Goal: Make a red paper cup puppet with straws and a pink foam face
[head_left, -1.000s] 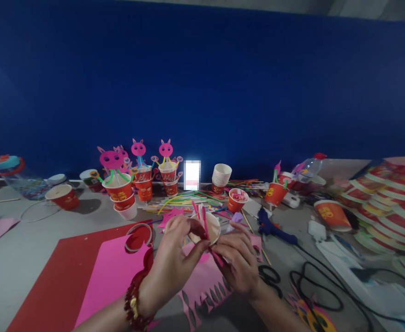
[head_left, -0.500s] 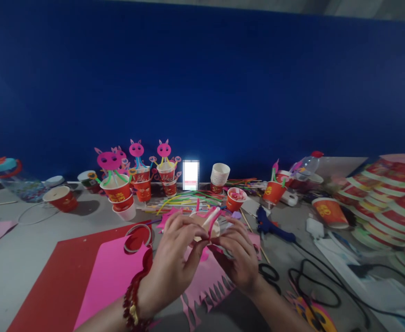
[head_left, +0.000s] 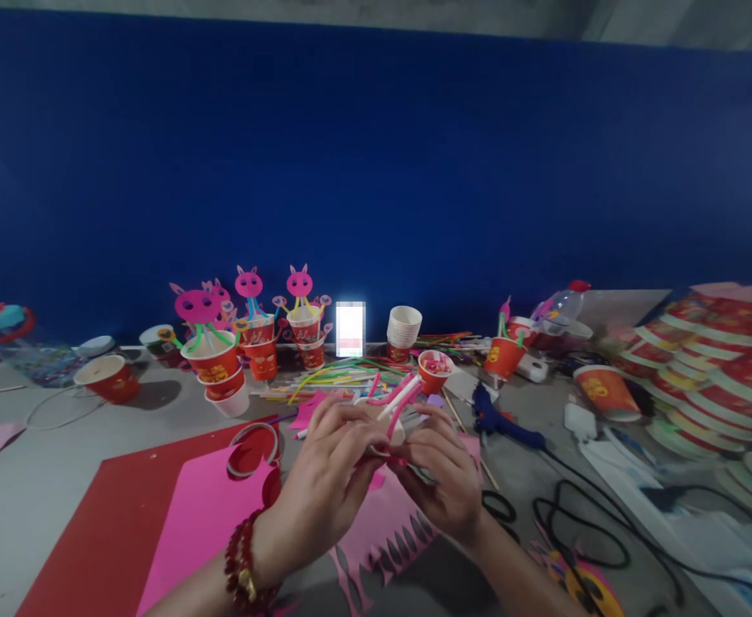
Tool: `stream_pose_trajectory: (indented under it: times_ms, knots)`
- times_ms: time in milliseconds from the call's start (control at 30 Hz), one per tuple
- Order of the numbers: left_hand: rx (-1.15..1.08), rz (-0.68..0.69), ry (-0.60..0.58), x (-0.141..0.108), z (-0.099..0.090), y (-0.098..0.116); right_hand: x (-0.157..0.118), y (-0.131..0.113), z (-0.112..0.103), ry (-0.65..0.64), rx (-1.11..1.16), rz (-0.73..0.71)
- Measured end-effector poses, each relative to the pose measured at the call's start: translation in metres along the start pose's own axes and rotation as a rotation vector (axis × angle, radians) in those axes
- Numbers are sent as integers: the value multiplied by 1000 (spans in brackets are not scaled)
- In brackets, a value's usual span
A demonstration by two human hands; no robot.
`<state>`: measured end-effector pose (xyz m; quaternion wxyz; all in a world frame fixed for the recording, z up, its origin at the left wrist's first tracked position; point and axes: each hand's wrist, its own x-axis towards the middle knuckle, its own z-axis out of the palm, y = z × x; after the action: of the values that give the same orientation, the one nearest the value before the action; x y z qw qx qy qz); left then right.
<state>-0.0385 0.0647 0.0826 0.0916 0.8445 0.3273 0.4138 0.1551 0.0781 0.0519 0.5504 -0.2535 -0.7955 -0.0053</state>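
"What's happening?"
"Left hand (head_left: 328,467) and right hand (head_left: 444,476) are pinching a pink strip (head_left: 406,400) against the paper cup (head_left: 397,431) between them, seemingly attaching it"
"Next?"
"Likely calling for steady pressing"

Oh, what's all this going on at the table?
A person is working with both bare hands: the left hand and right hand meet at a paper cup, their fingers pinching pink strips at its near edge. The strips' upper ends stick up past the fingers. Below lies a pink sheet with cut-outs. Farther back on the left stand cups topped with pink faces; a blue glue gun lies to the right.
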Motion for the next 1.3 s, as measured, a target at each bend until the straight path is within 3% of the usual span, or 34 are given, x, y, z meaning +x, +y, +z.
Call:
stream_pose_trajectory:
  times_ms: [300, 533, 867, 967, 1167, 1300]
  knots:
    - [85, 36, -16, -3, 4, 2, 2, -2, 1, 22, 68, 109]
    - [210, 35, 64, -4, 5, 1, 2, -3, 1, 72, 71, 104]
    - [207, -95, 98, -17, 3, 3, -9, -4, 14, -19, 73, 131]
    - [191, -81, 140, -28, 7, -5, -10, -7, 18, -33, 45, 117]
    - [194, 40, 115, -45, 18, -35, -8, -8, 20, -68, 38, 52]
    - [157, 57, 159, -48, 20, -36, -7, -11, 22, -37, 89, 49]
